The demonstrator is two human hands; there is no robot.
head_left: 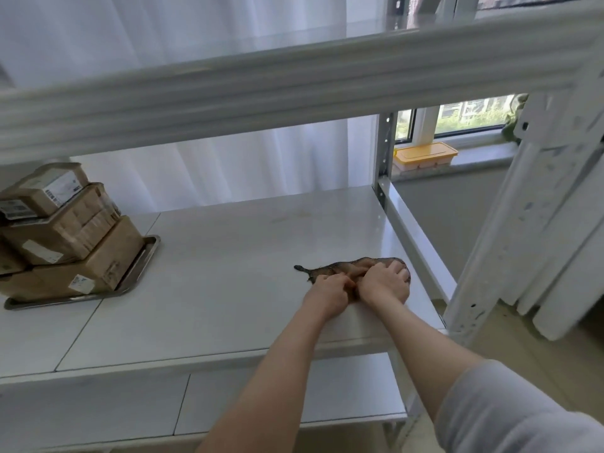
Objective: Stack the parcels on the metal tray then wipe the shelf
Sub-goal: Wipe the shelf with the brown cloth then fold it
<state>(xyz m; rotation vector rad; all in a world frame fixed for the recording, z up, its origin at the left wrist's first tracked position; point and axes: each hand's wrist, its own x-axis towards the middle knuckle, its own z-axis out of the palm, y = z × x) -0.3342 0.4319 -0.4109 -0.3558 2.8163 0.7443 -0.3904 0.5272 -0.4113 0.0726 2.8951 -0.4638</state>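
Left hand (328, 294) and right hand (385, 282) both grip cloth (327, 269), long axis 9–3; rest of shelf (245, 256) lies toward 9 o'clock, parcels (65, 230) beyond.

It looks like a storage corner in a home. White metal shelving (261, 230) holds labelled cardboard parcels (65, 230), with a sheer curtain (228, 165) and window sill (483, 158) behind.
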